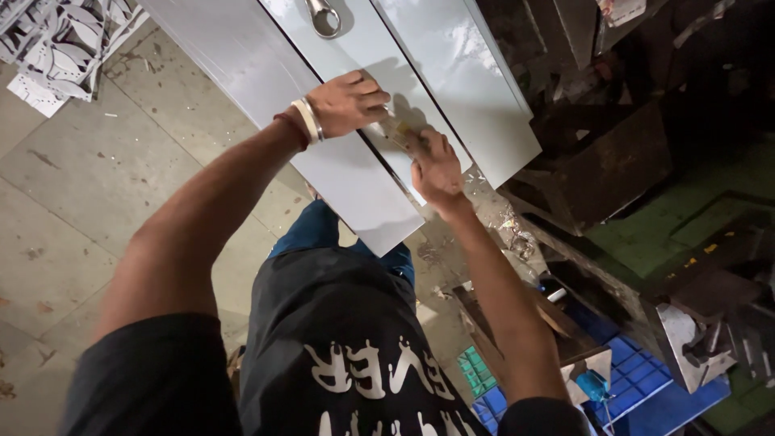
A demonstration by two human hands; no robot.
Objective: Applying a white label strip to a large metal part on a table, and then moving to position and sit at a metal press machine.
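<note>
A small yellowish object (401, 129) between the left hand (349, 102) and right hand (436, 165) is mostly covered by fingers, its kind impossible to tell. The grey metal panels (355, 186) run off the top edge, as does the wrench (324, 16) lying on them. The white cut-out sheets (56, 44) are clipped at the top left corner. Machinery at right (613, 153) sinks into shadow, and the blue crate (646, 387) is cut by the bottom edge.
</note>
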